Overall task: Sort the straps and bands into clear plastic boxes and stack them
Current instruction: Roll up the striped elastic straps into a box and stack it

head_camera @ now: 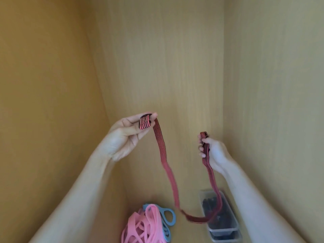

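A pink-and-black striped strap [171,178] sags in a deep U between the hands. The left hand [129,135], at ten o'clock from the sag, pinches one end, which is wound over its fingertips under the thumb; the right hand [213,153], at two o'clock, has its fingers curled round the other end. The lowest bend crosses in front of two stacked clear boxes [222,230] of dark straps at five o'clock in the view, with pink bands [143,227] and blue bands [168,216] heaped at six o'clock on the wooden cupboard floor [189,232].

The pink bands [145,225] run off the bottom edge, and what fills the clear boxes [221,231] (dark, blurred) cannot be told.
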Available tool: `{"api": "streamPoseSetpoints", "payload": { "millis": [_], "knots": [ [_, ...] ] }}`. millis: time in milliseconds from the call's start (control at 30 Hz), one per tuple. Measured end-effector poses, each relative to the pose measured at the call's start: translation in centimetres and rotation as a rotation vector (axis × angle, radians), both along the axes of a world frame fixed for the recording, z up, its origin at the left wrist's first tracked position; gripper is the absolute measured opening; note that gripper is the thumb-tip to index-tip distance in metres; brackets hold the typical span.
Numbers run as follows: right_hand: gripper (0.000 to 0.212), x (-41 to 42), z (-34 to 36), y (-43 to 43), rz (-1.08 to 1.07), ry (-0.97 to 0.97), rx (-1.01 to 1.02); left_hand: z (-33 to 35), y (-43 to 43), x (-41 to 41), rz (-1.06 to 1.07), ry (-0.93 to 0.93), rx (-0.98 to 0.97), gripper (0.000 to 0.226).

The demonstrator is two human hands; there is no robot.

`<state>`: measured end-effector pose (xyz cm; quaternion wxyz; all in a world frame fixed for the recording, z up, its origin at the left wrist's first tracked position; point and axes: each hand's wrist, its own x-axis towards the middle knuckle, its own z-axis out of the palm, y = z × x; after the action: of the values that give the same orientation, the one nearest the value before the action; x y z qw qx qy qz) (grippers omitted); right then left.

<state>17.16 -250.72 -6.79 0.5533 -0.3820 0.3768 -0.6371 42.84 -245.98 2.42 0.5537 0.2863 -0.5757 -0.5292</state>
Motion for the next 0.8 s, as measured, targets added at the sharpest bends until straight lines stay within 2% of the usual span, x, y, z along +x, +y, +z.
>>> {"api": "streamPoseSetpoints", "payload": {
  "millis": [100, 167, 267, 367, 500, 633, 733, 800],
  "knots": [
    [0.019, 1.0, 1.7, 0.6, 0.041, -0.050, -0.128, 0.4, 0.0, -0.4, -0.038, -0.120, -0.005, 0.031],
    [0.021, 1.6, 2.9, 0.9, 0.046, 0.025, -0.203, 0.8, 0.0, -0.8, 0.000, -0.287, -0.022, 0.034],
    [0.020, 2.6, 4.9, 1.3, 0.015, 0.132, -0.261, 0.6, -0.8, -1.2, 0.007, -0.384, -0.055, 0.039],
    [0.017, 3.8, 6.7, 1.4, -0.006, 0.140, -0.275, 0.4, -1.1, -1.6, -0.017, -0.405, -0.073, 0.038],
    [0.030, 4.9, 8.4, 1.5, -0.121, 0.270, -0.292, -0.3, -1.3, -1.8, -0.017, -0.433, -0.113, 0.032],
    [0.017, 5.7, 9.1, 1.9, -0.086, 0.398, -0.340, -0.8, -1.2, -1.9, 0.036, -0.473, -0.135, 0.033],
    [0.007, 6.2, 9.2, 2.3, -0.055, 0.425, -0.370, -0.9, -1.0, -2.1, 0.068, -0.490, -0.143, 0.038],
    [0.016, 6.3, 9.3, 2.5, -0.037, 0.422, -0.385, -0.9, -1.0, -2.2, 0.113, -0.498, -0.152, 0.044]
  ]
}}
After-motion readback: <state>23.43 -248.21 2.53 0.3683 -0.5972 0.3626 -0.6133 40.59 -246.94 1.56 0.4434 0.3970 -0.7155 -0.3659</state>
